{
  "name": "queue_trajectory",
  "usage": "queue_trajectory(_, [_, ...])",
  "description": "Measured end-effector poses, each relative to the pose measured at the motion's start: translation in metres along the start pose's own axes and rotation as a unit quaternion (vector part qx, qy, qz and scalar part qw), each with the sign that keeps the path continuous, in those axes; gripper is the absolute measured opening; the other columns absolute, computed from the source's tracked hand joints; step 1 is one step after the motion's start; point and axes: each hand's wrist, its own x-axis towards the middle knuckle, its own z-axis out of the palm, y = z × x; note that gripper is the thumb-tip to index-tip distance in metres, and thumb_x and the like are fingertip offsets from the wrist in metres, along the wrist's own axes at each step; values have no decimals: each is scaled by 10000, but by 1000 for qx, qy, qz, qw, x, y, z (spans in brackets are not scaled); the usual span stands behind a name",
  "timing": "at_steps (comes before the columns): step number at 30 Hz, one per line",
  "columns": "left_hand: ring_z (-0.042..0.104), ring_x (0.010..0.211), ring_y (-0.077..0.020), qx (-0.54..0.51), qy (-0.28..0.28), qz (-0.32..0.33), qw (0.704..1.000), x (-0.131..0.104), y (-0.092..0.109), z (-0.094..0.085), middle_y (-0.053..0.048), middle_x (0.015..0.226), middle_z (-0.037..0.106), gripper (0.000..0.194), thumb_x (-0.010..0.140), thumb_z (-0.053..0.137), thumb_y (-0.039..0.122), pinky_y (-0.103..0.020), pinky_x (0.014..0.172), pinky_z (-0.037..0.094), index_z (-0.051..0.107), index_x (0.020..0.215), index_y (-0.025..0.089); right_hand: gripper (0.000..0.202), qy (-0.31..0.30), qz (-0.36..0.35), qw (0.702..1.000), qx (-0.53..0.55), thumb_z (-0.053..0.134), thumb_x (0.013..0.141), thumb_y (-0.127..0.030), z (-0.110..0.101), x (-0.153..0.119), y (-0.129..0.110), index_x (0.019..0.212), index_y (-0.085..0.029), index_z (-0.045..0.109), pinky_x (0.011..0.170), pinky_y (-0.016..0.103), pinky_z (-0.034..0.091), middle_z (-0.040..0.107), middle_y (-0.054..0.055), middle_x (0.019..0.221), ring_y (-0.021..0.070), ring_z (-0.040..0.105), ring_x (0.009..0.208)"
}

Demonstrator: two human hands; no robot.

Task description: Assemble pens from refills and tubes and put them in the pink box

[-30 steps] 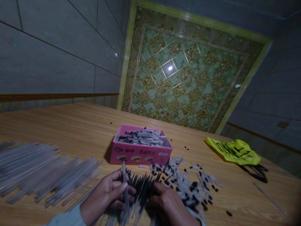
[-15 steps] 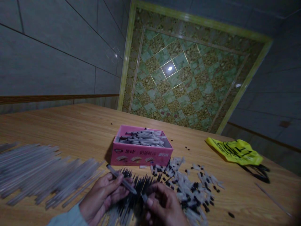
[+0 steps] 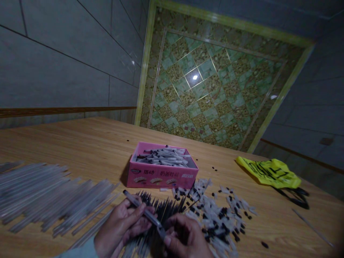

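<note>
On the wood-grained desk (image 3: 107, 143) in the head view, a pink cardboard box (image 3: 162, 177) heaped with black-tipped grey sticks (image 3: 166, 157) carries dark Chinese characters on its near side, the last two apparently 吐司, with blurred pale lettering at the right end, while black writing on the yellow plastic bag (image 3: 268, 173) cannot be made out. Nearer the camera, the slim grey plastic tube (image 3: 146, 213) is clamped in the left hand's (image 3: 116, 227) fingers, its dark end pointing to the upper left and its long axis slanting down to the right. At its lower end, the right hand's (image 3: 189, 236) thumb and fingers pinch a small translucent cap (image 3: 161, 232), above spiky dark-tipped rods (image 3: 165, 211) and left of scattered white-and-black pieces (image 3: 220, 215).
</note>
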Motion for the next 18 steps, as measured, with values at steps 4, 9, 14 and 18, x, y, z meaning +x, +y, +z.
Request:
queue_trajectory(4, [685,693,-185,18,-19,13,1000,3,-5,-4,-40,717,726,364,701,696,240,-318,669,521,388,894,212,367,-3,9,1000,-5,718,677,-410,-2,0,5,826,-121,547,477,188,423,547,-16,658,74,541,496])
queue_trajectory(9, [668,651,-170,49,-19,31,998,6,-7,-5,-34,715,723,375,677,712,276,-312,637,515,404,881,212,373,25,-2,1000,-17,708,683,-417,-2,0,8,815,-109,542,461,190,412,529,-15,644,66,514,475])
queue_trajectory(14, [658,671,-176,100,-18,24,995,4,-3,-5,-27,698,711,334,648,723,316,-303,612,513,440,788,207,303,23,-12,998,-51,667,723,-378,-3,0,8,837,-130,535,484,212,409,526,-16,640,95,520,505])
queue_trajectory(18, [637,613,-156,146,-33,37,988,4,-4,-6,14,610,671,323,630,731,330,-281,574,505,435,656,203,184,84,-68,974,-201,654,686,-250,-6,-1,3,826,-148,592,564,234,426,574,16,689,158,557,653])
